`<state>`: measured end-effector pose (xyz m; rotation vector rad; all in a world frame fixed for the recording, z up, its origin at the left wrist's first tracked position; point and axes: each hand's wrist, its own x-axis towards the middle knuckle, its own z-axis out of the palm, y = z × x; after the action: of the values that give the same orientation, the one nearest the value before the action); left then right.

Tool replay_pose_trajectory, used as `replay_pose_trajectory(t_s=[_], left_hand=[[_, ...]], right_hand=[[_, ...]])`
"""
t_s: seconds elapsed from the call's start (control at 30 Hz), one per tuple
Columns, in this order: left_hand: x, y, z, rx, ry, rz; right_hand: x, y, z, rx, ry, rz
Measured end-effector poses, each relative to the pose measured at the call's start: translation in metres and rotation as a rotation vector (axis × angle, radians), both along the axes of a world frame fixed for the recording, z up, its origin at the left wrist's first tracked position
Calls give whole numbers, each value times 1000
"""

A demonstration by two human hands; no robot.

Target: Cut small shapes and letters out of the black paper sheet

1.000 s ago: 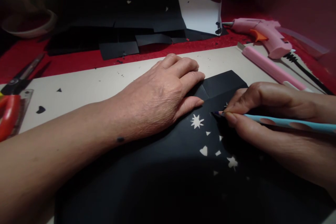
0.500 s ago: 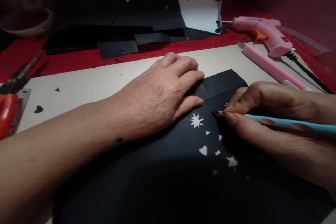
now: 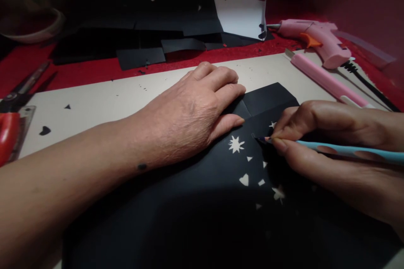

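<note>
My left hand (image 3: 198,105) lies flat across the top of a sheet of black card (image 3: 189,201), fingers stretched out. My right hand (image 3: 312,130) pinches a light blue pencil (image 3: 344,149) near its dark tip. That tip rests at the card, where a faint small mark (image 3: 253,135) shows beside it. Cut-out shapes in the card show pale: a many-pointed star (image 3: 236,144), a heart (image 3: 244,180), a second star (image 3: 278,193) and several small triangles. A small star-like cut-out (image 3: 272,125) is partly hidden by my right fingers.
A pink glue gun (image 3: 315,38) and a pink box cutter (image 3: 328,77) lie at the right. Red-handled scissors (image 3: 9,134) are at the left edge. Black card pieces (image 3: 142,56) and a white sheet (image 3: 240,14) lie behind on red cloth. Black scraps dot the white board (image 3: 94,105).
The pencil tip has shifted slightly right and down with my right hand, and a faint mark now shows beside it. My left hand stays in place.
</note>
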<state>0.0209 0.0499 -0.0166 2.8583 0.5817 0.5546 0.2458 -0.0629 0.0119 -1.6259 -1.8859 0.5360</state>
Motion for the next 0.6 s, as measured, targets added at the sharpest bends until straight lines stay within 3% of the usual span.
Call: replay_pose_trajectory(t_s=[0.6], left_hand=[[0,0,0,3,5,2]], right_hand=[[-2,-2,-3,20,26,23]])
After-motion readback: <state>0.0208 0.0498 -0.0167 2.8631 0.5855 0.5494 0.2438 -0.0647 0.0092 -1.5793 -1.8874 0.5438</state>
